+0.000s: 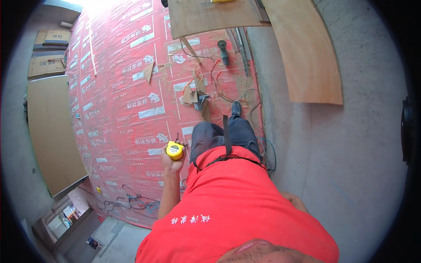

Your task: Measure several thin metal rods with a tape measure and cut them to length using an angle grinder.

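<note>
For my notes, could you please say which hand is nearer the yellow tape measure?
Left: the left hand holds the yellow tape measure; the right hand is hidden; the right arm partly shows beyond the red shirt.

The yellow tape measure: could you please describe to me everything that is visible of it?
The yellow tape measure has a compact, rounded case that looks like plastic, with dark printing on the face turned to the camera. A thin dark strap sticks out at its far end. No drawn-out blade is visible. The person's left hand holds it above the red floor covering.
</note>
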Available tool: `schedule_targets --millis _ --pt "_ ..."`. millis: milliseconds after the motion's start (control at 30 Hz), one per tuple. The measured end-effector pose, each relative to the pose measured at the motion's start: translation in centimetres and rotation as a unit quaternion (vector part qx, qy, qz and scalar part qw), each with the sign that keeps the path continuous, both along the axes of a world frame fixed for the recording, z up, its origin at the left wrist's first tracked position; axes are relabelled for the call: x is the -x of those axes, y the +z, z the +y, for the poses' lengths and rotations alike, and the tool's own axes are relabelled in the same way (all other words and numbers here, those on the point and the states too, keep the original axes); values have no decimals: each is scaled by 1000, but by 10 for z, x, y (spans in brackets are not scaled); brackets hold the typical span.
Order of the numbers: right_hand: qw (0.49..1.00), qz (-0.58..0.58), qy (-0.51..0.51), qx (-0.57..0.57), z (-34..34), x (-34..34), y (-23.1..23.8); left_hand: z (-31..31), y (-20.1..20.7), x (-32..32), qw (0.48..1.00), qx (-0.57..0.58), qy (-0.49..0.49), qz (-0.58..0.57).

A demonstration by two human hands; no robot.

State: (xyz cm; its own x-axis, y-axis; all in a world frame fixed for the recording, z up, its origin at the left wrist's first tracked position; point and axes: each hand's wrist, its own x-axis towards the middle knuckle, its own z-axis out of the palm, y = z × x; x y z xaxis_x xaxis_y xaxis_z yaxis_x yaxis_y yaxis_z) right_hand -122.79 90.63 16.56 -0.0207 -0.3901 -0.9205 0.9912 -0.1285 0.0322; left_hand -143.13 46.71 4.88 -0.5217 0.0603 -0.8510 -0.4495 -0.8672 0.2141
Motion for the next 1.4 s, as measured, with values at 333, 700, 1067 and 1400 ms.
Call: schedule_targets --millis 333,700,1067,1400 --pt "941 134 103 -293 80 94 -62 45 -3 107 998 -29 -55 -18" --pt "905 166 -364 -141 63 192 -24 54 25 226 972 -29 -230 48" --pt "909 286 -188 -240 58 214 -47 126 77 273 795 45 -580 172" --pt "894 364 2 -262 49 237 -54 326 107 242 38 148 -784 601"
